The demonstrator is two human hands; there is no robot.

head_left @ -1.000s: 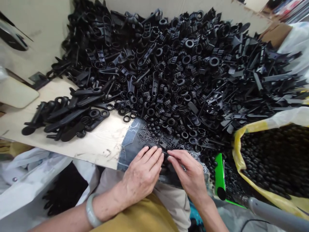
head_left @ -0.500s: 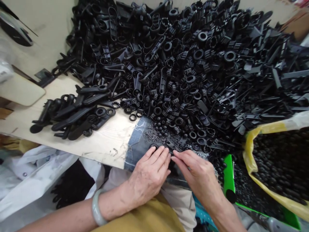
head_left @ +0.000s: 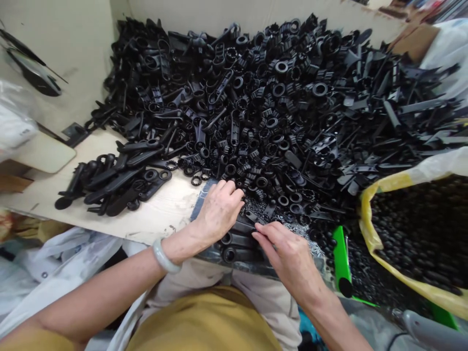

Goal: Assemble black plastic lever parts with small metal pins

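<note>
My left hand (head_left: 221,207), a pale bangle on its wrist, reaches to the near edge of the heap. Its fingers are curled together over small black balls and tiny metal bits (head_left: 252,201); the fingertips are partly hidden. My right hand (head_left: 283,248) has thumb and forefinger pinched at the right end of several long black plastic handles (head_left: 239,241). Whatever sits in that pinch is too small to make out. The handles lie side by side on a dark mat (head_left: 204,197), their round ring ends towards the left.
A large heap of black plastic parts (head_left: 234,107) covers the back. More black handles (head_left: 117,185) lie on the pale board (head_left: 164,207) at left. At right stand a yellow-rimmed bag (head_left: 369,219) of black balls and a green-edged tray (head_left: 341,261).
My left hand has lifted off the black handles and moved up and left to the small parts, uncovering the handles. My right hand stays pinched at their right end. The view has shifted.
</note>
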